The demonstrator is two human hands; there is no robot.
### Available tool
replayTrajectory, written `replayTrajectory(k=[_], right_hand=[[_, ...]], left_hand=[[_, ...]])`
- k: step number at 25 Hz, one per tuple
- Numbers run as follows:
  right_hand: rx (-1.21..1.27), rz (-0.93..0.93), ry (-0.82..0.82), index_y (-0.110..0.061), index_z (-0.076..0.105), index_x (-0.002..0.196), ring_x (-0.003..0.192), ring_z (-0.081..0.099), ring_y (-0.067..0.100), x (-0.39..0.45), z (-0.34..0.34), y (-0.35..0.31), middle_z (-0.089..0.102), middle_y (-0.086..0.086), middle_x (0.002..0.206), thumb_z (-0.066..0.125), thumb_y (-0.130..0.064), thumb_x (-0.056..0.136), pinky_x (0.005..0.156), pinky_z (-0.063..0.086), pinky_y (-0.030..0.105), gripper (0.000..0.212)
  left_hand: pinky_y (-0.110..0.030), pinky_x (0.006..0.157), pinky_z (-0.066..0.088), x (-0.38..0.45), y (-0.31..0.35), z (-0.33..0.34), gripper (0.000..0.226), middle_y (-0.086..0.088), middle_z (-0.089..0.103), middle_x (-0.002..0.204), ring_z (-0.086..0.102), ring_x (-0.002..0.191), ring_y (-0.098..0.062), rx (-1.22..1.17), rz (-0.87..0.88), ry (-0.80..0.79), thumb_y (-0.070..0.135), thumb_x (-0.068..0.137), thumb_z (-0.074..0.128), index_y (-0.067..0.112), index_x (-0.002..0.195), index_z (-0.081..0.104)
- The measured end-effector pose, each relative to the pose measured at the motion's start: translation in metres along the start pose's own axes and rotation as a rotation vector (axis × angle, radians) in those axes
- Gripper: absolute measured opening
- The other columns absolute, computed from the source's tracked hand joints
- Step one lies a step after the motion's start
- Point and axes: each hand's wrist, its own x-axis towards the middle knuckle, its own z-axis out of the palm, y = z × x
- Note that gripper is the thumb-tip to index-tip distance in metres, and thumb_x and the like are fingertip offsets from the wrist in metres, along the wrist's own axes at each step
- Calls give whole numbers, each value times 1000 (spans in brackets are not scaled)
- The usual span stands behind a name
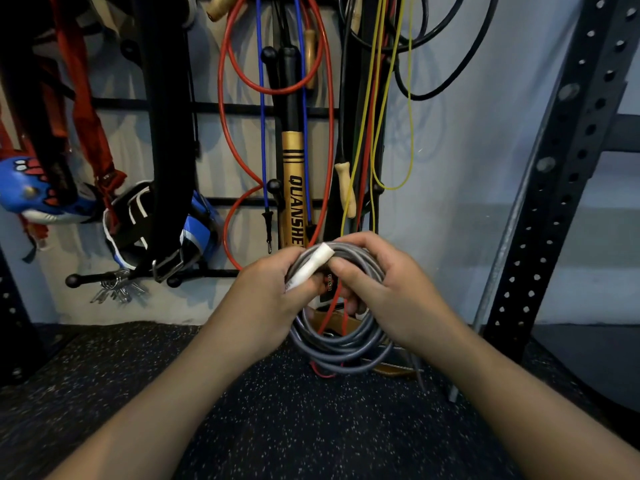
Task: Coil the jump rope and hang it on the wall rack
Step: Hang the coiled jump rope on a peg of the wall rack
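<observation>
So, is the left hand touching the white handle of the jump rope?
Touching. The head view shows the left hand with fingers curled round the white handle, holding it against the grey coil.

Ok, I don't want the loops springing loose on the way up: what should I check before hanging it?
1. Grey rope gathered in loops: ok.
2. Left hand grips white handle against the coil: ok.
3. Right hand holds the coil's top: ok.
4. Second handle secured: cannot tell.
5. Free peg on wall rack, lower left: ok.
6. Coil clear of red cord: cannot tell.
</observation>
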Motion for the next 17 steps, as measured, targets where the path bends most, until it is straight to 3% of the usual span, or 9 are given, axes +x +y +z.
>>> replayTrajectory(k=[2, 4, 6, 8, 11, 14, 17], right_hand=[[-89, -7, 54, -35, 62, 105, 64, 64, 0, -1, 2, 5, 70, -16, 75, 61, -40, 99, 59, 52, 23, 8], [-124, 4, 81, -35, 62, 99, 64, 62, 3, -1, 4, 9, 70, -5, 77, 59, -47, 98, 61, 55, 35, 12], [-72, -1, 68, -35, 63, 99, 64, 61, 5, 1, 4, 9, 68, -3, 75, 58, -46, 98, 62, 53, 35, 11], [30, -37, 62, -35, 63, 104, 66, 60, 4, 7, 2, 2, 66, -10, 73, 59, -40, 100, 65, 49, 31, 7], [107, -102, 138, -38, 62, 104, 64, 60, 3, 31, -7, -27, 65, -14, 71, 58, -41, 99, 65, 50, 31, 7], [153, -135, 227, -35, 63, 103, 65, 60, 1, 73, -27, -85, 65, -17, 74, 55, -47, 94, 64, 47, 21, 17], [168, -144, 258, -27, 64, 106, 71, 63, -3, 125, -57, -160, 67, -23, 77, 53, -49, 93, 67, 44, 12, 28]], left_hand=[[-19, 51, 51, -1, -1, 0, 15, 2, 73, 86, 73, 65, -9, -55, -12, -28, 26, 98, 63, 29, 113, 64], [-41, 68, 61, -1, -3, -2, 19, 2, 77, 93, 75, 74, -18, -91, -40, -44, 33, 97, 64, 31, 115, 58], [-55, 76, 58, 0, -3, -5, 22, 2, 77, 98, 73, 81, -27, -100, -47, -54, 37, 94, 65, 31, 114, 56], [-53, 77, 58, 5, 2, -13, 24, 4, 74, 99, 71, 81, -24, -54, 14, -16, 41, 92, 66, 33, 114, 59], [-36, 79, 54, 24, 31, -36, 32, 13, 64, 107, 62, 91, -7, 161, 149, 140, 46, 94, 61, 36, 125, 61], [-37, 87, 53, 63, 88, -80, 45, 18, 61, 123, 60, 107, -8, 272, 188, 195, 52, 96, 47, 39, 139, 54], [-36, 86, 53, 109, 153, -137, 57, 17, 59, 131, 60, 111, -9, 367, 196, 209, 56, 95, 37, 38, 149, 45]])
